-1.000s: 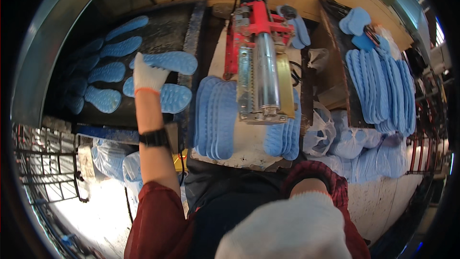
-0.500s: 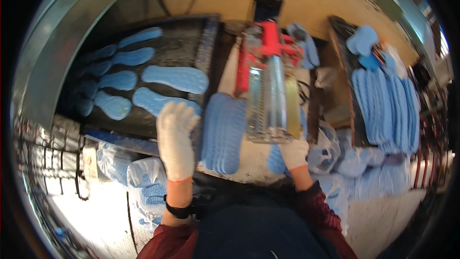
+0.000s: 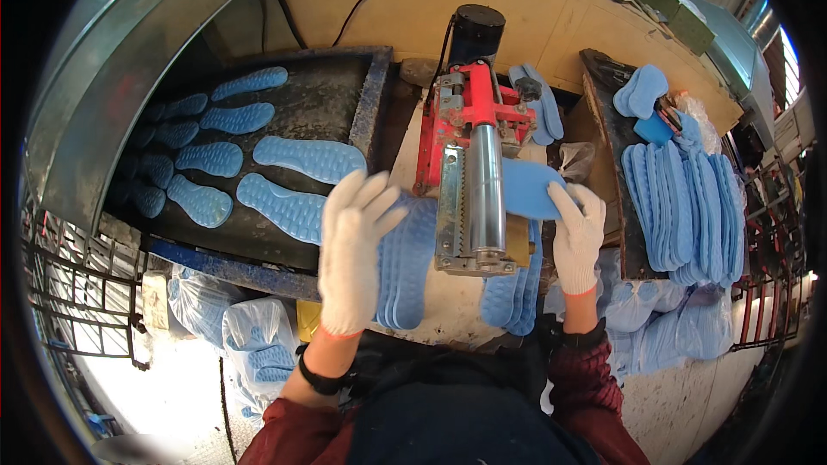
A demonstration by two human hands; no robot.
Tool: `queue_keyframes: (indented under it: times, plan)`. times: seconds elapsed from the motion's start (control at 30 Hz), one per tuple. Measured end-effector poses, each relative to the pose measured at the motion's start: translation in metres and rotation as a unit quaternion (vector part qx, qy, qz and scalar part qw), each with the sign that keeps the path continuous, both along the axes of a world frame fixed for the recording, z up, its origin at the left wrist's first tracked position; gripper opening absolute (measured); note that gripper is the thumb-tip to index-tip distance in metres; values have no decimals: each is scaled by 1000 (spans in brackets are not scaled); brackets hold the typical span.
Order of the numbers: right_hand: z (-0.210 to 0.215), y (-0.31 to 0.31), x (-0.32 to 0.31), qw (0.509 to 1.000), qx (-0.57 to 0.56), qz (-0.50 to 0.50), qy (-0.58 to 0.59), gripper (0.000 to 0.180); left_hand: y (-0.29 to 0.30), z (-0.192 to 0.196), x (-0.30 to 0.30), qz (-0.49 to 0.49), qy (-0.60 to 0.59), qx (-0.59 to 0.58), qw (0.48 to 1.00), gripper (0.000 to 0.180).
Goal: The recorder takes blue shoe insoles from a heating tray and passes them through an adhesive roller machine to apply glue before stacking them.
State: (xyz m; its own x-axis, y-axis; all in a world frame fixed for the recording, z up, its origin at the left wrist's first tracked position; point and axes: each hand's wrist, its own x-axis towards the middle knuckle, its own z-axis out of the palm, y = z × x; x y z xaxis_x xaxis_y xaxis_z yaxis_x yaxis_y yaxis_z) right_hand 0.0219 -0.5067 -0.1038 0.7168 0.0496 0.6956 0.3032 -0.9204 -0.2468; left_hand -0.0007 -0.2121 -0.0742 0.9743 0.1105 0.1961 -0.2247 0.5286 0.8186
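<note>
the right hand (image 3: 577, 237), in a white cotton glove, pinches a single blue shoe sole (image 3: 527, 189) by its near edge, pressed up against the side of the steel roller (image 3: 485, 185) on the red machine (image 3: 465, 120). the left hand (image 3: 351, 245), gloved the same, is spread wide and holds nothing, hovering over the stack of blue soles (image 3: 412, 263) lying on the surface just left of the machine (whether the palm touches the top one i cannot tell). it looks like the feeding step: one sole at the roller while the other hand is at the stack. the next move seems to call for a clean single pick off that stack, without dragging two. beyond, finished-looking soles lie spaced on the dark conveyor belt (image 3: 319, 108), and a long fanned row of soles (image 3: 680, 207) sits on the tray at the right.
</note>
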Motion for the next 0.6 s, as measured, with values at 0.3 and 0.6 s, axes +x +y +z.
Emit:
queue_keyframes:
  times: [0.3,0.6]
  plan:
    - [-8,28,-40,874,478,81,44,18,-43,-17,83,-6,-224,275,935,57]
    - [-168,62,-37,892,217,140,371,33,2,-73,39,-77,-15,279,957,63]
